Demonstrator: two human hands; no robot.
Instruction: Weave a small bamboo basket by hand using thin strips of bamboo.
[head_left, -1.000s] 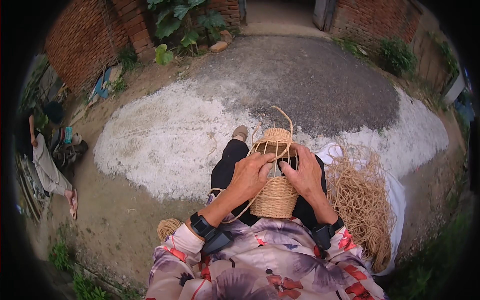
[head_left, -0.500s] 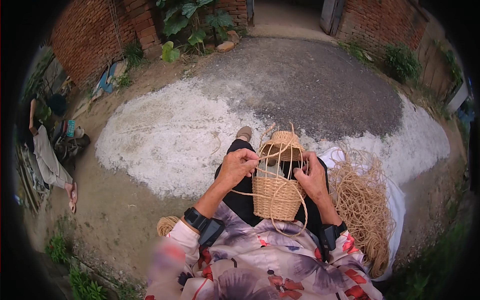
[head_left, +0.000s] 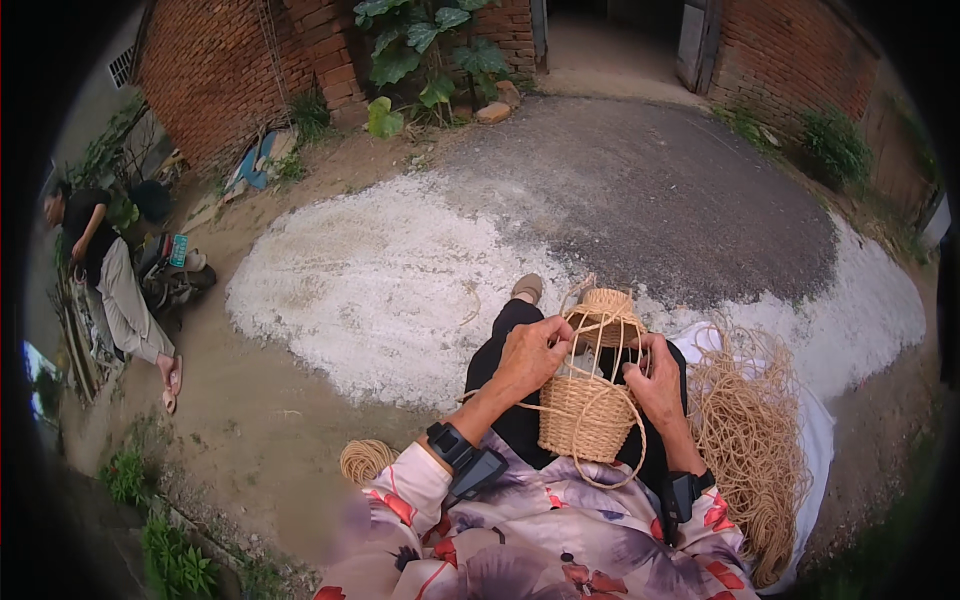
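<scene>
On my lap sits a partly woven straw-coloured basket point(head_left: 585, 425): a woven lower body joined by upright strands to a narrower woven top point(head_left: 607, 302), with a long cord looping down over its front. My left hand point(head_left: 535, 355) is at the upper left, thumb and fingertips pinched on a strand of cord. My right hand point(head_left: 655, 380) grips the upright strands on the right side with bent fingers; its fingertips are partly hidden among them.
A tangled cord pile point(head_left: 745, 450) lies on white cloth at my right; a small coil point(head_left: 366, 460) is at my left. A person point(head_left: 125, 300) in dark top and pale trousers is by a parked motorbike point(head_left: 172, 280). Brick walls, plants point(head_left: 430, 60) and a doorway stand ahead.
My left hand has drawn up and leftward from the basket's middle, pinching cord. A cord loop now hangs over the basket's front. The view has swung, so the scene sits farther right and lower.
</scene>
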